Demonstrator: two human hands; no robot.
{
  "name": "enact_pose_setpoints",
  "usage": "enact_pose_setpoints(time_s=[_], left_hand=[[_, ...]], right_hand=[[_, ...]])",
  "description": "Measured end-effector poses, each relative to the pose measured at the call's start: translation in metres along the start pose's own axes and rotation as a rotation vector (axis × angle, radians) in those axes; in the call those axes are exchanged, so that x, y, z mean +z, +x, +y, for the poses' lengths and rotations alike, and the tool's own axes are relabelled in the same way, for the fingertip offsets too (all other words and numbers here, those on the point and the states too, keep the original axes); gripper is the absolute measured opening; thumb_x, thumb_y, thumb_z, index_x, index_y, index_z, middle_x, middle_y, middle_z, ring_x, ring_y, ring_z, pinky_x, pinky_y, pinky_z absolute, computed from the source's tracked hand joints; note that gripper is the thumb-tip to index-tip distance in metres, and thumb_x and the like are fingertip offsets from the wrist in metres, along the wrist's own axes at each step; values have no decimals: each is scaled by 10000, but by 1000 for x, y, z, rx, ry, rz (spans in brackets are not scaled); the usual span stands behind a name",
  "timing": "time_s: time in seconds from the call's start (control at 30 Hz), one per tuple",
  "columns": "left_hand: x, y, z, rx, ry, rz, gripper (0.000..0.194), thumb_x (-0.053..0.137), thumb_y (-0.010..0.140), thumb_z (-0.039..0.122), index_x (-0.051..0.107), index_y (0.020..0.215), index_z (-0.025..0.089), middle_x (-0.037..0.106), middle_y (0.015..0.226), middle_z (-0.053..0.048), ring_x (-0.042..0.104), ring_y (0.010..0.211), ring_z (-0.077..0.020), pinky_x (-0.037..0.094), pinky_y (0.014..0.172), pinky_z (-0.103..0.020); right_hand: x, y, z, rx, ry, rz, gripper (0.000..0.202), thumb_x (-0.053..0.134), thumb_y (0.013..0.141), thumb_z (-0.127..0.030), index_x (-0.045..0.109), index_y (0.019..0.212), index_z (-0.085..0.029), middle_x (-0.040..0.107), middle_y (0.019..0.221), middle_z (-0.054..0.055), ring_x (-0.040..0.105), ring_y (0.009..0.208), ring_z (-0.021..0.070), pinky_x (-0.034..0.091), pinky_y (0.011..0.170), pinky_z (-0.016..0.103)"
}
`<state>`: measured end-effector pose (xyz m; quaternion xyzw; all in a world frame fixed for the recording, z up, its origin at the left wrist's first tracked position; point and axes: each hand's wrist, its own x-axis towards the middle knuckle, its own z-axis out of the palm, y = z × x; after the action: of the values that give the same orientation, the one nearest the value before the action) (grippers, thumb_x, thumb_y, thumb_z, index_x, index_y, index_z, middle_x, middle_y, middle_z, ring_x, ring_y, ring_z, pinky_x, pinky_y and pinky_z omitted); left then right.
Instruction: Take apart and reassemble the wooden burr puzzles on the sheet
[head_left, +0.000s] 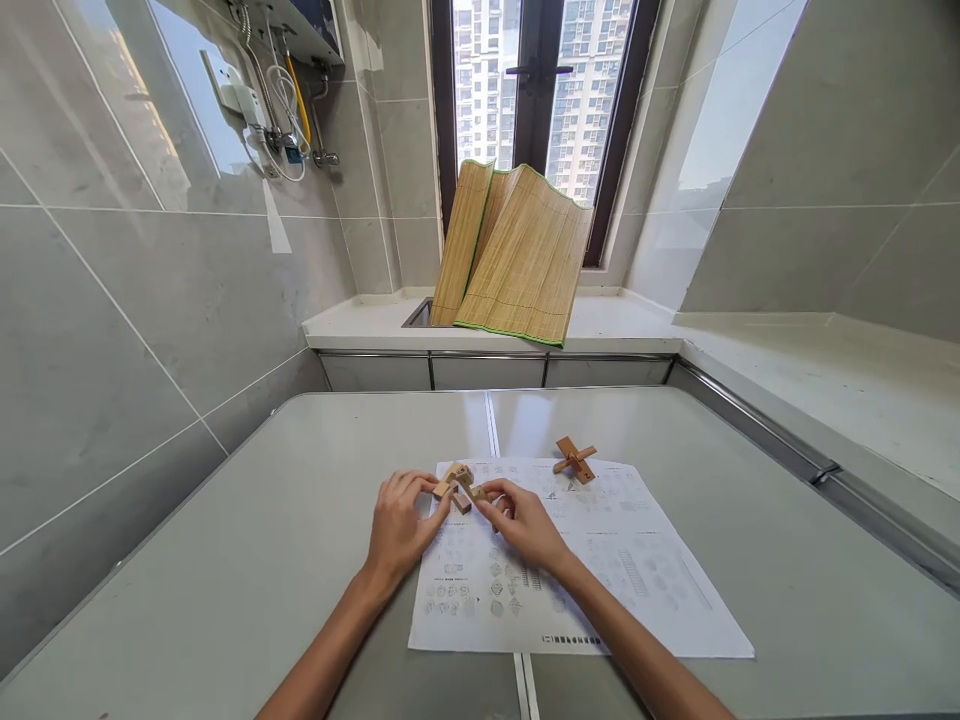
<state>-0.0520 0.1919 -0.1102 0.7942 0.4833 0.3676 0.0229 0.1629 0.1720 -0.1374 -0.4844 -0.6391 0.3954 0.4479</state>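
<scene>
Several small notched wooden blocks (463, 474) lie in a cluster at the upper left of a printed paper sheet (637, 590). My left hand (401, 520) is at the cluster's left side, thumb and fingers pinching a light wooden block (444, 490). On the right side, my right hand (521, 520) has its thumb and fingertips closed on another wooden piece (478, 493). A darker block (461, 503) rests between the hands on the paper. Cross-shaped and brown, an interlocked wooden piece (576, 460) sits at the sheet's top edge.
The sheet lies on a grey table (300, 520) with a white seam down its middle. Beyond it, a folded bamboo mat (525, 260) leans on the white ledge (360, 325) by the window. Tiled walls flank both sides.
</scene>
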Motion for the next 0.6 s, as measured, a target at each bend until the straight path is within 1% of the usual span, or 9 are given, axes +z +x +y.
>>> enact_pose_setpoints(time_s=[0.07,0.13,0.2,0.27,0.33,0.43,0.53,0.6], left_hand=[[-2,-9,-9,-13,116,31,168,637,911,360,645,817,222,739,994,-56,633,999,-274,453,880,-436],[-1,-16,-14,-20,204,44,168,641,895,331,618,775,216,739,972,-61,632,988,-278,447,870,-442],[3,-20,-16,-14,262,40,171,636,885,309,595,749,214,736,949,-67,632,973,-283,443,872,-453],[6,-20,-14,-5,300,32,167,634,875,294,583,737,215,729,936,-77,631,965,-291,439,880,-467],[9,-19,-12,4,320,14,176,635,875,298,575,733,214,716,943,-87,627,953,-294,443,866,-467],[11,-20,-12,32,299,-51,207,640,897,359,574,768,212,682,988,-91,619,932,-283,459,831,-444],[12,-24,-16,53,206,-120,225,665,892,426,582,864,218,647,1030,-70,617,936,-265,481,832,-422],[12,-26,-20,30,146,-135,268,684,876,464,568,902,224,629,1031,-59,617,935,-260,496,829,-415]], right_hand=[[-2,10,6,71,-149,83,190,633,899,-369,696,976,-207,717,841,14,630,688,170,453,648,277],[-1,18,10,147,-298,126,132,621,890,-323,683,917,-210,724,820,10,642,718,181,419,639,274],[5,22,12,206,-422,139,75,621,869,-275,664,883,-215,722,783,2,650,739,190,368,611,267],[14,25,10,232,-518,141,28,621,851,-236,641,857,-216,717,762,-1,648,734,191,322,588,265],[23,26,9,218,-595,136,9,615,852,-220,620,848,-215,710,756,1,639,709,187,290,576,268],[30,24,9,153,-669,120,40,598,886,-242,605,861,-212,708,780,12,634,701,187,271,573,273],[29,21,10,86,-680,88,76,582,920,-270,619,887,-212,710,819,20,635,713,185,277,581,273],[25,19,10,47,-656,58,99,583,934,-295,638,909,-217,707,825,17,635,719,182,296,589,270]])
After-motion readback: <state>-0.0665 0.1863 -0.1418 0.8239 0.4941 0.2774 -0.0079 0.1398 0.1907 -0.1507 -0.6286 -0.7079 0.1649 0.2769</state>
